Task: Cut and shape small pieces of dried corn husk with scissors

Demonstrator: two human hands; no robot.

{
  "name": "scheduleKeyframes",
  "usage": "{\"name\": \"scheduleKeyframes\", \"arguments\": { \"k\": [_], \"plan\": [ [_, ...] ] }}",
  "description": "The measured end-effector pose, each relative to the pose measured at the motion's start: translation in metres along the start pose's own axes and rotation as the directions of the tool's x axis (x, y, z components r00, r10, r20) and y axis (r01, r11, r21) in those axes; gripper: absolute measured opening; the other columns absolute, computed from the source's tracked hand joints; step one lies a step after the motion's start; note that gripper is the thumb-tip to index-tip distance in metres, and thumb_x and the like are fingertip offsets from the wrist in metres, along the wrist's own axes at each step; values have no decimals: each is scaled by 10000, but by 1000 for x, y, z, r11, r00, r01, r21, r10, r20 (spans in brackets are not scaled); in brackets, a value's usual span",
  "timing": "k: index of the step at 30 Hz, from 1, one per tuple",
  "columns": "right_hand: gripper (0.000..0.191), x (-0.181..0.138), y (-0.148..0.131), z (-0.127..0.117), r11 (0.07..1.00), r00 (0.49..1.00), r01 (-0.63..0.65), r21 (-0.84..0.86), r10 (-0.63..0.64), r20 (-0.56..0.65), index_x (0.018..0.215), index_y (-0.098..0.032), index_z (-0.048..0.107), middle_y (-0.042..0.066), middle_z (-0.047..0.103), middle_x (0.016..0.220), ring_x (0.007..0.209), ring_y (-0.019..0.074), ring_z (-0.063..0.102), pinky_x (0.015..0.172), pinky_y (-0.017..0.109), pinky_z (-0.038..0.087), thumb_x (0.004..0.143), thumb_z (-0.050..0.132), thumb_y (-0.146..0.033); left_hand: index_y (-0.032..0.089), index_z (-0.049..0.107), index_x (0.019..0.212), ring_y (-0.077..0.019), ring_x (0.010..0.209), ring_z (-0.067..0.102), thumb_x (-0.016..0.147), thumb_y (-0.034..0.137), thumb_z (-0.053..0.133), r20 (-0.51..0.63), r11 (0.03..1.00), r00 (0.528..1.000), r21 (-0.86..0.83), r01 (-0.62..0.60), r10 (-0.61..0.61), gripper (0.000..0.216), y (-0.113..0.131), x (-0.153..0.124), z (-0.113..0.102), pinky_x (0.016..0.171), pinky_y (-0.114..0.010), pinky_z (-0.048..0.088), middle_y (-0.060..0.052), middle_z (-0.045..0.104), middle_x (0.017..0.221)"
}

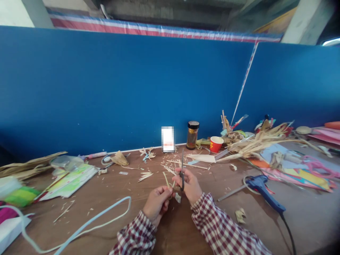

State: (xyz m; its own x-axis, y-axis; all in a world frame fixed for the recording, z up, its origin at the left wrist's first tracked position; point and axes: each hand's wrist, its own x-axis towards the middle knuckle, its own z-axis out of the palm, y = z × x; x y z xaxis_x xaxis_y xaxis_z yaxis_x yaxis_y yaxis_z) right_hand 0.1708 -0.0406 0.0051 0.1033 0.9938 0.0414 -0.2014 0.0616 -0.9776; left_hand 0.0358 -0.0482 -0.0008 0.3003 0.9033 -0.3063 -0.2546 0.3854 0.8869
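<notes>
In the middle of the brown table my left hand (158,202) pinches some thin, pale corn husk strips (166,180), which stick up from its fingertips. My right hand (190,186), just to the right, is closed round the dark handles of a pair of scissors (182,175), whose blades point up and away from me. The scissors stand close beside the husk strips; whether the blades touch them I cannot tell. Beyond both hands lie cut husk slivers (145,176) and a wider piece of husk (203,158). A small pale scrap (177,197) is near my fingers.
A blue glue gun (265,193) with its cord lies at right, near pink scissors (318,166), coloured paper and a heap of dried husks (255,143). A lidded jar (192,135) and red paper cup (216,144) stand before the blue partition (119,85). A white cable (106,223) loops at left.
</notes>
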Motion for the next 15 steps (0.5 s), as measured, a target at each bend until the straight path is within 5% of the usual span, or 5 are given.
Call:
{"name": "scheduleKeyframes", "arguments": {
  "k": [6,11,15],
  "plan": [
    [360,-14,3,9,954,981,153,-256,-117,152,993,-179,536,5,580,671,594,137,536,527,232,404,755,567,-447,136,591,713,24,336,312,553,268,758,-166,966,986,-250,-61,19,266,11,1,-4,300,-102,221,48,562,607],
    [250,-25,6,13,750,947,297,-591,-153,282,905,-202,586,-9,562,623,552,127,488,502,212,337,770,551,-410,137,579,759,22,367,346,573,202,757,-232,914,972,-383,-133,44,265,12,7,-12,309,-95,273,58,530,631],
    [183,-28,4,13,617,932,350,-705,-150,331,786,-207,573,-26,527,570,512,111,451,467,201,265,760,561,-388,145,559,774,14,374,331,608,219,737,-215,919,974,-368,-141,63,254,11,6,-13,320,-103,292,80,452,582]
  ]
}}
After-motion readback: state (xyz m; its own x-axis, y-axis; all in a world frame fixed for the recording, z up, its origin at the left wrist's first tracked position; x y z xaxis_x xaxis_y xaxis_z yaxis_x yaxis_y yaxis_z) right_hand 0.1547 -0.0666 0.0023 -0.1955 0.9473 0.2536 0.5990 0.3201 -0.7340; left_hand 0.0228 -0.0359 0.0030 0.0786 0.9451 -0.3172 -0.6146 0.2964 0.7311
